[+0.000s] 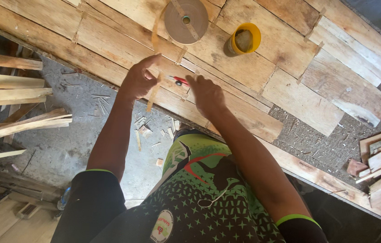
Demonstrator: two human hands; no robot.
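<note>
While the person leans over a wide sheet of pieced wooden veneer (253,67), both hands work close together near its near edge. The left hand (137,81) is partly closed, its forefinger stretched up and away and its thumb and other fingers pinched on a thin strip of brown tape (154,92). That strip is narrow, pale tan and slightly translucent; it hangs down past the hand over the veneer edge and curves up and away toward a flat roll of the same tape (186,20), which lies on the veneer at the far side, a grey-brown disc with a small hole at its centre. The right hand (206,93) is loosely curled, knuckles up, just right of the left, and holds a small red-handled tool (180,80) whose tip points left toward the strip; I cannot tell exactly how the fingers grip it, since the back of the hand hides them.

Right of the roll stands a yellow cup (244,39) with something dull inside. The veneer is made of many light brown slats joined edge to edge with short tape patches. Wood offcuts (15,99) are stacked at the left, and splinters and scraps litter the grey floor (64,148) below.
</note>
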